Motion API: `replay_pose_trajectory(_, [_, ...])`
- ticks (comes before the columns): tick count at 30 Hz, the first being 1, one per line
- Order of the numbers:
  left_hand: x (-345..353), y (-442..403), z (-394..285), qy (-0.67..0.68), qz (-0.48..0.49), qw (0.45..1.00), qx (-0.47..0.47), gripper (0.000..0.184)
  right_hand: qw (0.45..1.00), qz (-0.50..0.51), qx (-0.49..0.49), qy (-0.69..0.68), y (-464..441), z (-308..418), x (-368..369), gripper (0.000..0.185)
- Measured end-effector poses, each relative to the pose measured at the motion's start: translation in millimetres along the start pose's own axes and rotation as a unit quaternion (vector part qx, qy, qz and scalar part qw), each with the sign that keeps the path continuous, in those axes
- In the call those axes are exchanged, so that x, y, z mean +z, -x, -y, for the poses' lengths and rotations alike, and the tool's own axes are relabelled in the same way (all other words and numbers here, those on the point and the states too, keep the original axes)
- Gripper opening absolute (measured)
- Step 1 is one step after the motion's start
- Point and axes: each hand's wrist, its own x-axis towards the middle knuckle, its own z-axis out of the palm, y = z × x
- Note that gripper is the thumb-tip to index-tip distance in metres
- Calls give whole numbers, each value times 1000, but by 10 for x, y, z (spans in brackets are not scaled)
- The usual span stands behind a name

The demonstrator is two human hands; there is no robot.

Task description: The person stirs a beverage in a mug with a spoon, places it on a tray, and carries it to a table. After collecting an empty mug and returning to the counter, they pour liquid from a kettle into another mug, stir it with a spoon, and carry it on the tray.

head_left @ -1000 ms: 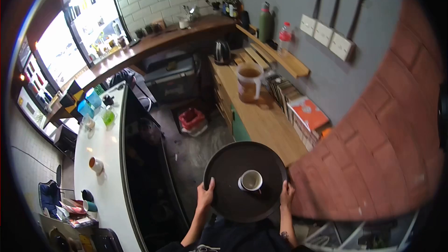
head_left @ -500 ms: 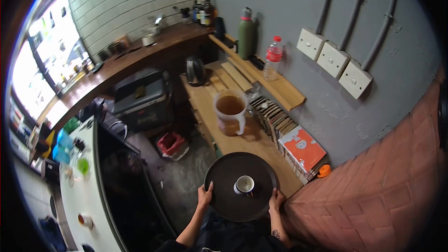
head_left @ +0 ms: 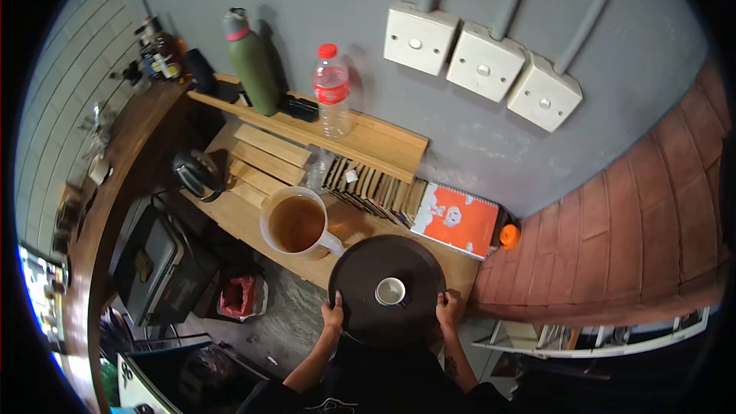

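A round dark brown serving tray (head_left: 360, 261) is held level in front of my body. My left hand (head_left: 332, 313) grips its left rim, thumb on top. On the opposite rim, my right hand (head_left: 449, 310) is closed in the same way. A small white cup (head_left: 390, 291) stands upright near the middle of the tray; its contents are hard to make out. Just beyond the tray, a translucent plastic pitcher (head_left: 295, 224) of brown liquid stands on the wooden counter (head_left: 452, 264), its handle towards the tray.
Behind the pitcher runs a row of books (head_left: 376, 190) with an orange notebook (head_left: 456, 218). A wall shelf (head_left: 383, 146) holds a green flask (head_left: 253, 65) and a plastic bottle (head_left: 332, 96). A black kettle (head_left: 197, 174) is at left, a red-lined bin (head_left: 239, 297) below. Brick wall (head_left: 606, 249) borders the right.
My view has turned to the right, so the wall, shelf and pitcher appear further left. Both hands still hold the tray, and the cup remains on it.
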Motion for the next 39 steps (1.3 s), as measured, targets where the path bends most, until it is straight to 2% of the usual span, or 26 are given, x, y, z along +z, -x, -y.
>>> replay_pose_trajectory(1, [24,-13,-59,-3,-30,999,-35,59,1000,-5,13,1,7,-221,122,29])
replay_pose_trajectory(2, [55,-78,-23,17,-43,998,-39,71,998,-40,-41,24,26,-319,179,20])
replay_pose_trajectory(3, [65,-186,76,9,-37,998,-40,71,992,-73,-95,47,68,-367,199,13])
replay_pose_trajectory(5, [78,-387,256,33,-53,995,-73,78,985,-102,-109,83,211,-207,143,12])
replay_pose_trajectory(7, [146,-410,226,29,-59,994,-87,80,990,-69,-29,-122,305,42,103,21])
replay_pose_trajectory(8, [179,-409,216,29,-71,992,-103,82,990,-70,-27,-123,283,109,81,21])
replay_pose_trajectory(10, [213,-431,271,6,-67,993,-100,82,953,45,-93,-284,306,184,62,26])
replay_pose_trajectory(11, [239,-402,212,-13,-63,993,-95,83,952,47,-92,-287,345,215,68,26])
replay_pose_trajectory(12, [262,-304,92,1,-65,990,-122,83,942,129,-104,-291,316,274,76,26])
replay_pose_trajectory(13, [298,-306,71,8,-70,991,-117,83,928,208,-114,-288,268,330,72,26])
replay_pose_trajectory(16, [276,-384,174,52,-114,984,-125,82,913,263,-138,-281,187,242,226,21])
replay_pose_trajectory(17, [271,-323,67,44,-97,985,-132,80,901,293,-152,-281,143,220,282,18])
replay_pose_trajectory(19, [266,-265,6,45,-95,984,-141,77,887,338,-135,-285,100,315,216,15])
replay_pose_trajectory(22, [217,-199,93,90,-56,989,-99,64,852,434,-45,-290,9,328,183,20])
replay_pose_trajectory(23, [186,-226,179,105,-70,987,-97,64,846,448,-57,-282,-30,356,174,20])
replay_pose_trajectory(25, [87,-285,411,65,1,997,-45,63,838,484,-12,-250,-73,394,191,23])
replay_pose_trajectory(27, [40,63,211,53,-25,998,-33,56,834,500,-31,-233,-102,463,210,25])
replay_pose_trajectory(29, [-72,217,281,37,39,998,-24,50,862,483,-36,-148,-132,513,241,23])
replay_pose_trajectory(30, [-172,283,328,-17,74,996,-48,56,873,466,-64,-130,-134,532,263,23])
replay_pose_trajectory(31, [-237,363,383,-3,57,997,-49,56,881,456,-75,-101,-145,547,264,24])
replay_pose_trajectory(33, [-338,506,521,-62,100,993,1,50,880,452,-93,-111,-183,564,283,25])
replay_pose_trajectory(37, [-552,804,608,-29,70,997,-6,46,877,450,-146,-80,-146,793,355,28])
replay_pose_trajectory(39, [-698,853,691,6,40,999,10,45,858,472,-199,-28,-3,1048,405,29])
